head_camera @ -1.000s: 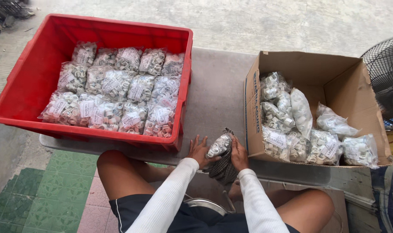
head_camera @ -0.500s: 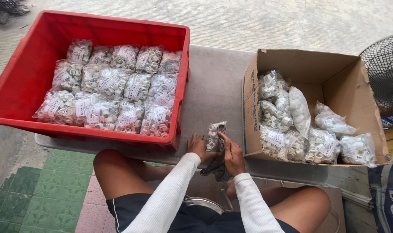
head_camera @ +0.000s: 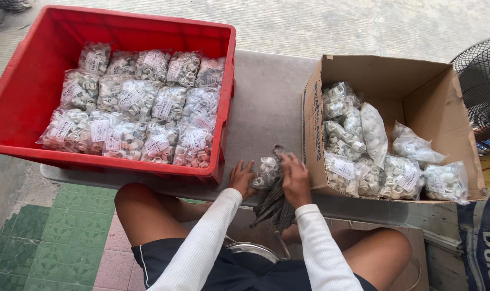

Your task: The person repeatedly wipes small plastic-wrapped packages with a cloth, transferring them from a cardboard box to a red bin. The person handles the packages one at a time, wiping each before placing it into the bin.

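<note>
Just left of the cardboard box (head_camera: 382,75), at the grey table's (head_camera: 266,102) near edge, both hands clasp one small clear bag (head_camera: 266,171) of pale ring-shaped parts. The left hand (head_camera: 242,179) cups its end; the right hand (head_camera: 295,180) closes over the top. Its long axis seems to run left-right. Dark ties (head_camera: 274,203) hang beneath. Further left, a red crate (head_camera: 19,91) holds crinkly labelled bags.
</note>
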